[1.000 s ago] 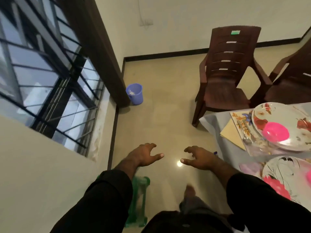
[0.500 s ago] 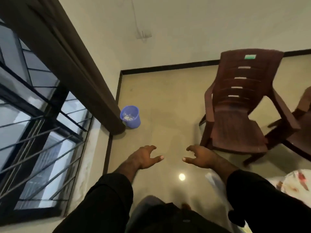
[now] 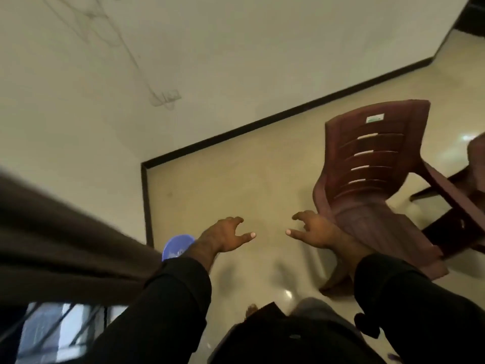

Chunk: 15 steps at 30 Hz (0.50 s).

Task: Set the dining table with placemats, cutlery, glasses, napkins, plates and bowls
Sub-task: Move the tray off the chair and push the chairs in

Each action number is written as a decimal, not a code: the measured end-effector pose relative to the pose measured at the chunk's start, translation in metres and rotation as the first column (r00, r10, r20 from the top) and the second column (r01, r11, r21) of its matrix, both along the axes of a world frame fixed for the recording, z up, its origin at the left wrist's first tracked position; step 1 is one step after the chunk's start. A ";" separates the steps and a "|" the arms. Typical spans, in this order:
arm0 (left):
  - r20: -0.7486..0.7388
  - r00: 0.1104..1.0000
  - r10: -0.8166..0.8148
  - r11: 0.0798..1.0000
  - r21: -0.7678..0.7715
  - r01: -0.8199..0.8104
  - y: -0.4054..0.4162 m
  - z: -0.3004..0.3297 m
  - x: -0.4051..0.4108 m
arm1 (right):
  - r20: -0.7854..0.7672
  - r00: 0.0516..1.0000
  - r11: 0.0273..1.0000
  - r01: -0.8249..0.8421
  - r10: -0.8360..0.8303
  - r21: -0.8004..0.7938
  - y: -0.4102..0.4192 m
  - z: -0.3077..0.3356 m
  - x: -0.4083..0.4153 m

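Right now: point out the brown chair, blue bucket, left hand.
brown plastic chair (image 3: 372,156), head view, slatted backrest.
blue bucket (image 3: 176,244), head view, visible rim beside the left wrist.
left hand (image 3: 223,236), head view, back of hand.

Your left hand (image 3: 225,236) and right hand (image 3: 313,231) side by side at centre, apart, over floor (image 3: 236,185). Chair (image 3: 378,179) right, behind right hand. Bucket (image 3: 176,246) left, behind left forearm. Wall (image 3: 236,61) far.

No placemats, plates or cutlery in this shot. Just the left hand (image 3: 224,237) and right hand (image 3: 313,229) held out over the floor, fingers loosely curled, holding nothing.
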<state>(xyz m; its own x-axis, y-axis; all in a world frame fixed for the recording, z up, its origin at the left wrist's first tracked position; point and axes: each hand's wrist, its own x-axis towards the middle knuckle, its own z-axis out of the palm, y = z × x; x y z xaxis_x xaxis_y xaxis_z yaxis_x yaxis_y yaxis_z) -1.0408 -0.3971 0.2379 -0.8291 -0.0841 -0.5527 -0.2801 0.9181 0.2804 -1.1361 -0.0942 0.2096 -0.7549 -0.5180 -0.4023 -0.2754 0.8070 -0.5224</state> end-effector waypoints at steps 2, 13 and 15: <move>-0.021 0.997 -0.081 0.997 -0.010 0.080 -0.008 0.010 -0.066 | -0.002 0.993 0.992 0.118 -0.118 -0.041 -0.001 0.010 -0.033; -0.073 0.906 -0.417 0.909 -0.025 0.416 0.041 0.011 -0.423 | -0.139 0.699 0.712 0.692 -0.702 -0.116 0.064 0.026 -0.280; -0.089 0.881 -0.465 0.885 -0.013 0.466 0.061 0.017 -0.474 | -0.113 0.647 0.656 0.744 -0.754 -0.122 0.074 0.031 -0.314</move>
<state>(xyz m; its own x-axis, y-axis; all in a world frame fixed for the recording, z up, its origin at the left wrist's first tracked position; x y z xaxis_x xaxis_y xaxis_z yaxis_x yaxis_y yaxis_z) -1.5151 -0.3365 0.2553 -0.8163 0.3283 -0.4753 0.2053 0.9339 0.2926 -1.4497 -0.0202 0.2402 -0.9407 0.2314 -0.2482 0.3357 0.7401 -0.5827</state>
